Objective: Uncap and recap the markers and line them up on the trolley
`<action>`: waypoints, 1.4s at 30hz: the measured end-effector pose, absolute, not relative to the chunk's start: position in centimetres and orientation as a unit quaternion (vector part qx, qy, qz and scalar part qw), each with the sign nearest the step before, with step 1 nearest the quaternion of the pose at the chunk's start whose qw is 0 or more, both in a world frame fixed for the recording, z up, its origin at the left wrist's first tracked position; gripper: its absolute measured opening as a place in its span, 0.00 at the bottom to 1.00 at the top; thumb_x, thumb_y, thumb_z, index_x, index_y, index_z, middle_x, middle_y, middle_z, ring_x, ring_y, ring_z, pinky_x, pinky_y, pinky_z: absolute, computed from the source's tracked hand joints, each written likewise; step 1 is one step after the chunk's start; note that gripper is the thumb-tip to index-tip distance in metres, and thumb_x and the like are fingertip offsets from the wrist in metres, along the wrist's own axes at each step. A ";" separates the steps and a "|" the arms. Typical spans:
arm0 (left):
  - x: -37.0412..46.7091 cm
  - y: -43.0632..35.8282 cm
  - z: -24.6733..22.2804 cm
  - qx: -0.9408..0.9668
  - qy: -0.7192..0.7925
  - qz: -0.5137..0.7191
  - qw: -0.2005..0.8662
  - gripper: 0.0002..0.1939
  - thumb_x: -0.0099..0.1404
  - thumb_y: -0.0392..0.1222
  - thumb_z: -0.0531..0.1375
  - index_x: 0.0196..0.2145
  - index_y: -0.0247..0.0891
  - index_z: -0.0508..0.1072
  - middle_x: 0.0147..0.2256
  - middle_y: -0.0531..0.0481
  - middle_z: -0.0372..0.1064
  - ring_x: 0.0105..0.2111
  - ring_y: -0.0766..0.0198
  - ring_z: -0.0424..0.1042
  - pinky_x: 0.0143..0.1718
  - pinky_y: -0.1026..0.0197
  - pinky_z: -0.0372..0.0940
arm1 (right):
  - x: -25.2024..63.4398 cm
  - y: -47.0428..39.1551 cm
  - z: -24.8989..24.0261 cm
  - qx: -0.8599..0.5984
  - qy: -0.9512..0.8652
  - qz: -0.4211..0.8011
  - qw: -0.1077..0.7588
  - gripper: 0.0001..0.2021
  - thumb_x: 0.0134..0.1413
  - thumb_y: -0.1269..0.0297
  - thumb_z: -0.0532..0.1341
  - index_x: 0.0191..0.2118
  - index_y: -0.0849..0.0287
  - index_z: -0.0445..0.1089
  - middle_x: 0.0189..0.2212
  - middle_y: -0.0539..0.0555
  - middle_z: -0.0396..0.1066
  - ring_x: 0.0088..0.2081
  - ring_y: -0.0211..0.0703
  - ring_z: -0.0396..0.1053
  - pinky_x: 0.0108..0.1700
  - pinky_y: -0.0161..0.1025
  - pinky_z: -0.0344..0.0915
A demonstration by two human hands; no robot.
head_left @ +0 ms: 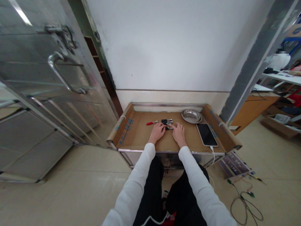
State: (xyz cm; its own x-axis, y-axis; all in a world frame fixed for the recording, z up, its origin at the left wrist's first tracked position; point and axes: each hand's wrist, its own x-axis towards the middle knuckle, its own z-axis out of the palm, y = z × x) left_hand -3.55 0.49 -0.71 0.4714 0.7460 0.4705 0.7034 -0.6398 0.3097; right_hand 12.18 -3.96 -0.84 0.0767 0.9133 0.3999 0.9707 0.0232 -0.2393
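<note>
the left hand (pixel 157 131) and right hand (pixel 179 133) meet at slim black pens (pixel 166 121), centre frame on the brown cardboard-lined worktop (pixel 141 135); whether either grips one, i cannot tell. this looks like aligning; the next move calls for light fingertips.

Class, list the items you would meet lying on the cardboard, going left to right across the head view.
Red pen → black pens → metal bowl → phone.
</note>
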 end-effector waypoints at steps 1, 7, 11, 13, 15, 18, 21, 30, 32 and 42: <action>-3.5 0.5 -0.7 0.856 0.424 0.293 0.035 0.13 0.67 0.38 0.50 0.43 0.40 0.72 0.43 0.46 0.67 0.46 0.58 0.65 0.53 0.52 0.59 | 12.2 -3.9 -0.9 -0.697 -0.676 -0.062 0.234 0.22 0.59 0.75 0.49 0.52 0.45 0.68 0.49 0.59 0.62 0.46 0.50 0.58 0.45 0.43 0.52; -3.5 0.6 -0.9 0.849 0.433 0.301 0.029 0.12 0.67 0.37 0.50 0.41 0.39 0.72 0.40 0.45 0.68 0.44 0.58 0.67 0.52 0.52 0.60 | 12.4 -3.7 -1.3 -0.697 -0.661 -0.063 0.270 0.16 0.61 0.69 0.50 0.48 0.51 0.70 0.45 0.60 0.64 0.45 0.50 0.58 0.44 0.43 0.52; -3.5 0.7 -1.0 0.838 0.453 0.303 0.015 0.10 0.66 0.36 0.51 0.39 0.38 0.72 0.39 0.45 0.68 0.44 0.57 0.66 0.50 0.53 0.61 | 12.6 -3.7 -1.4 -0.714 -0.636 -0.068 0.285 0.13 0.61 0.67 0.50 0.44 0.54 0.71 0.42 0.59 0.64 0.44 0.50 0.58 0.43 0.42 0.52; -3.5 0.7 -1.0 0.833 0.463 0.302 0.005 0.09 0.66 0.37 0.52 0.37 0.38 0.72 0.39 0.45 0.69 0.44 0.56 0.66 0.50 0.53 0.61 | 12.6 -3.7 -1.4 -0.723 -0.623 -0.068 0.291 0.11 0.61 0.66 0.51 0.42 0.55 0.70 0.41 0.59 0.64 0.43 0.49 0.58 0.43 0.42 0.52; -3.6 0.7 -1.0 0.829 0.472 0.300 -0.003 0.08 0.66 0.37 0.52 0.37 0.38 0.71 0.38 0.44 0.68 0.44 0.56 0.67 0.49 0.52 0.62 | 12.6 -3.6 -1.4 -0.731 -0.612 -0.068 0.294 0.11 0.60 0.65 0.51 0.40 0.57 0.70 0.41 0.60 0.64 0.43 0.49 0.58 0.43 0.42 0.52; -3.6 0.6 -1.0 0.820 0.487 0.301 -0.006 0.08 0.66 0.37 0.51 0.36 0.37 0.71 0.38 0.43 0.68 0.43 0.55 0.67 0.48 0.53 0.62 | 12.6 -3.4 -1.5 -0.747 -0.595 -0.062 0.290 0.11 0.60 0.64 0.51 0.40 0.58 0.70 0.42 0.61 0.64 0.43 0.50 0.58 0.43 0.43 0.52; -3.6 0.6 -1.0 0.815 0.495 0.302 -0.007 0.08 0.66 0.36 0.51 0.36 0.36 0.70 0.38 0.42 0.68 0.44 0.55 0.67 0.49 0.52 0.62 | 12.6 -3.3 -1.6 -0.753 -0.588 -0.053 0.289 0.11 0.60 0.63 0.51 0.40 0.58 0.70 0.43 0.62 0.64 0.44 0.51 0.58 0.43 0.44 0.52; -3.6 0.7 -1.1 0.813 0.491 0.315 0.004 0.07 0.66 0.35 0.51 0.37 0.37 0.69 0.39 0.43 0.68 0.45 0.56 0.67 0.51 0.51 0.61 | 12.7 -3.3 -1.4 -0.733 -0.609 -0.050 0.299 0.12 0.63 0.62 0.49 0.40 0.58 0.68 0.42 0.60 0.66 0.43 0.50 0.59 0.43 0.43 0.51; -3.7 0.5 -0.8 0.813 0.481 0.328 0.004 0.08 0.66 0.35 0.51 0.39 0.37 0.69 0.40 0.43 0.67 0.45 0.56 0.66 0.52 0.51 0.60 | 12.6 -3.4 -1.2 -0.715 -0.623 -0.054 0.313 0.13 0.63 0.61 0.48 0.41 0.58 0.68 0.42 0.59 0.67 0.43 0.49 0.59 0.43 0.42 0.51; -3.7 -0.3 0.4 0.859 0.378 0.341 0.045 0.08 0.67 0.40 0.52 0.37 0.39 0.71 0.38 0.47 0.69 0.41 0.60 0.67 0.49 0.55 0.62 | 12.1 -3.7 -0.5 -0.564 -0.752 -0.028 0.341 0.10 0.62 0.64 0.50 0.42 0.57 0.68 0.40 0.56 0.70 0.43 0.45 0.63 0.47 0.41 0.58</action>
State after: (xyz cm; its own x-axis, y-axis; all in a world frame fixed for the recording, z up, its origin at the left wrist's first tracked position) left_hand -3.69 -0.34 0.42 0.4812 0.6810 0.5520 0.6191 -0.7098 0.3359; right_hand 12.08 -3.68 -0.46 -0.1313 0.8287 0.5441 0.8664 0.3626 -0.3432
